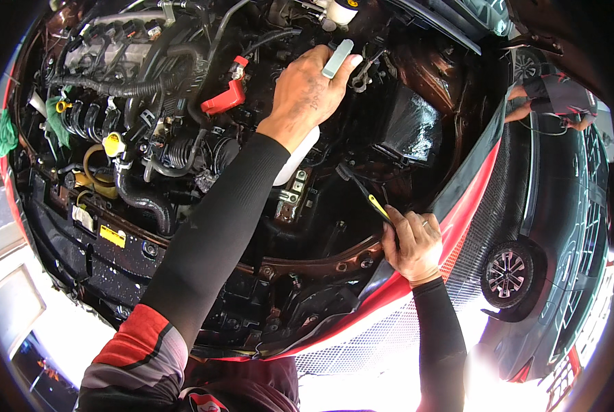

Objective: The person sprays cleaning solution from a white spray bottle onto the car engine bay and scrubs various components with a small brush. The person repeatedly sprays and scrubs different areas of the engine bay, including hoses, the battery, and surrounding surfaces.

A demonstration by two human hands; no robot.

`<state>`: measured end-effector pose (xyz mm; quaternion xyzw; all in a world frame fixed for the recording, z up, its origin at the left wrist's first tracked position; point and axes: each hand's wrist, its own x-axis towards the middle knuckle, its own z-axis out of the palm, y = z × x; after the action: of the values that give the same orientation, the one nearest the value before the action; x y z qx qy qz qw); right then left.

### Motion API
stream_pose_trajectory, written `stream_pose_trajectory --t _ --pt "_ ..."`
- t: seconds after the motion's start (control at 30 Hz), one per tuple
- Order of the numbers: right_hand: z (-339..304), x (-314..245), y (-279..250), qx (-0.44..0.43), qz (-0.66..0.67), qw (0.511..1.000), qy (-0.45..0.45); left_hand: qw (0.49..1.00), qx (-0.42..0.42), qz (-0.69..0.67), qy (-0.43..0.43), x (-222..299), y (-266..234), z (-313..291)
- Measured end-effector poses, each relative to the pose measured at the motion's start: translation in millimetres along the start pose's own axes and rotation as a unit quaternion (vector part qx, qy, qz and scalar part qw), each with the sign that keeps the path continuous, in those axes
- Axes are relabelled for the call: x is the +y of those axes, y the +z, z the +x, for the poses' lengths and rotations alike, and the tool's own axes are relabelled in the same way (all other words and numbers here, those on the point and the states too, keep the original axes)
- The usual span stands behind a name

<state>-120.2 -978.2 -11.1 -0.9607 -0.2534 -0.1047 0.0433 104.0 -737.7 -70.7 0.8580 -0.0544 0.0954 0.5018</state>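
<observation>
My left hand (307, 96), in a black sleeve, is closed around a spray bottle (338, 59) over the middle of the engine bay. The bottle's pale grey head shows above my fingers, and part of its white body shows below the wrist. My fingers on the far side are hidden. Nearer the front right edge, my right hand (413, 244) grips a brush (376, 204) with a black and yellow handle. Its dark head (346, 172) points down into the bay, close to a metal bracket (293, 192). Whether the bristles touch anything, I cannot tell.
The engine (115, 58) fills the left side, with a red terminal cover (226, 97) and a yellow cap (114, 144). A glossy black box (411, 127) sits at right. A red-edged cover (468, 189) drapes the fender. Beyond stand a dark car (561, 206) and another person (558, 96).
</observation>
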Motion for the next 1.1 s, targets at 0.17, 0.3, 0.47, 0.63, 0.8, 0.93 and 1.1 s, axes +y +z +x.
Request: stream_pose_trajectory --t 0.17,0.3,0.47,0.63,0.8,0.93,1.1 --pt "0.2 0.3 0.6 -0.003 -0.011 1.000 -0.001 1.000 0.002 -0.006 -0.023 -13.8 -4.5 -15.0" --pt "1.2 1.4 0.2 -0.006 -0.007 1.000 -0.005 0.997 0.037 -0.031 -0.052 -26.5 -22.1 -31.7" --pt "0.8 1.8 2.0 -0.004 -0.007 1.000 -0.012 0.986 0.085 -0.102 -0.098 -38.4 -40.2 -9.7" --pt "-1.5 3.1 3.6 -0.015 -0.014 1.000 -0.011 0.988 0.085 -0.085 -0.097 -46.6 -45.0 22.2" --pt "-2.6 4.1 4.0 -0.013 -0.013 1.000 -0.015 0.990 0.073 -0.073 -0.099 -57.7 -48.2 27.2" --pt "-1.9 3.2 3.7 -0.013 -0.014 1.000 -0.015 0.979 0.078 -0.111 -0.152 -64.6 -44.7 20.9" --pt "-1.6 2.4 2.6 -0.025 -0.016 1.000 -0.010 0.968 0.044 -0.157 -0.188 -75.0 -46.8 12.9"
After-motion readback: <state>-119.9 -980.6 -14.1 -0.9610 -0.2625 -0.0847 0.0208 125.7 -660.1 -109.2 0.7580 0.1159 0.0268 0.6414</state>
